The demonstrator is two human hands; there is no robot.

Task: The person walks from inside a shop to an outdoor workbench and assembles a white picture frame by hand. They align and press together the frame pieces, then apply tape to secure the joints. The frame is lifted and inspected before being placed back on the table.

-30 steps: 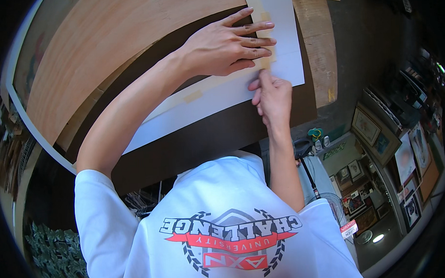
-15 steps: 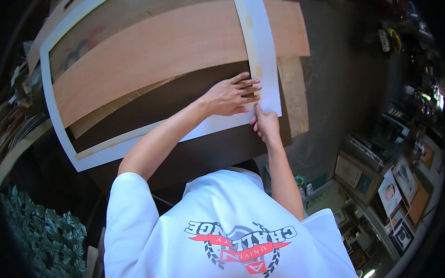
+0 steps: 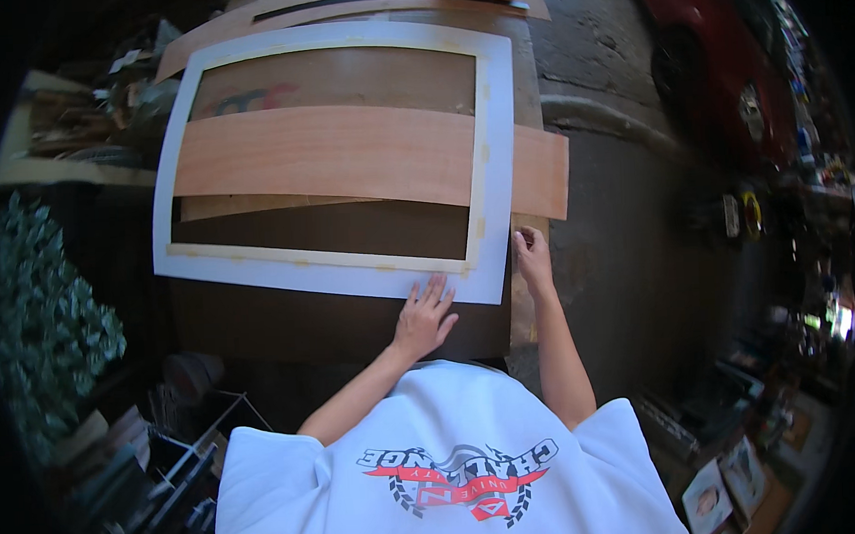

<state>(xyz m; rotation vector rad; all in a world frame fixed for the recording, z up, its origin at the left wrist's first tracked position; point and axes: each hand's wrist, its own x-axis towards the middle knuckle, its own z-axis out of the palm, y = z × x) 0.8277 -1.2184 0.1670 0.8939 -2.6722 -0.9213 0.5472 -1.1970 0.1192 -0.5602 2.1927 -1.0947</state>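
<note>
A white rectangular picture mat [image 3: 501, 170] with a cream inner strip [image 3: 305, 256] lies flat before me. Small yellowish patches dot the strip. My left hand [image 3: 424, 318] rests with fingers spread on the mat's near border, close to its near right corner. Just off the mat's right edge, my right hand [image 3: 534, 256] is raised with its fingers curled together. Whatever those fingers hold, if anything, is too small to make out. Through the mat's opening a light wooden board [image 3: 320, 158] shows, and it sticks out past the right side.
The mat lies over a dark brown panel [image 3: 335, 317] on the work table. A long dark strip [image 3: 343, 3] lies at the far end. Green leaves [image 3: 53, 318] stand at left, a red car [image 3: 722, 68] at far right. Framed pictures [image 3: 727, 492] lean at lower right.
My view has pulled back, so the whole mat shows. My left hand has left the inner strip for the near border. My right hand has come off the mat to its right side.
</note>
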